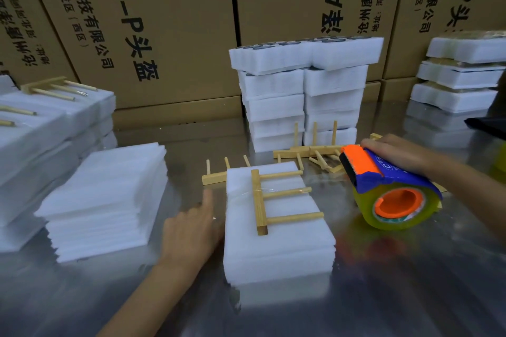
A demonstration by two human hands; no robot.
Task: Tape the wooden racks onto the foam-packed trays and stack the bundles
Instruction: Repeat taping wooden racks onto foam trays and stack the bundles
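A reflective steel worktop (397, 282) stands before printed cardboard cartons (169, 22); a pale wooden rack (276, 200) with three dowels lies on the near foam-packed tray (276, 249); the left hand (191, 230) rests relaxed beside it, the right hand (397, 153) grasps an orange-and-blue tape dispenser (388, 189).

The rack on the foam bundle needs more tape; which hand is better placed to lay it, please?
Right. The right hand already grips the tape dispenser beside the rack, while the left hand only touches the bundle's side.
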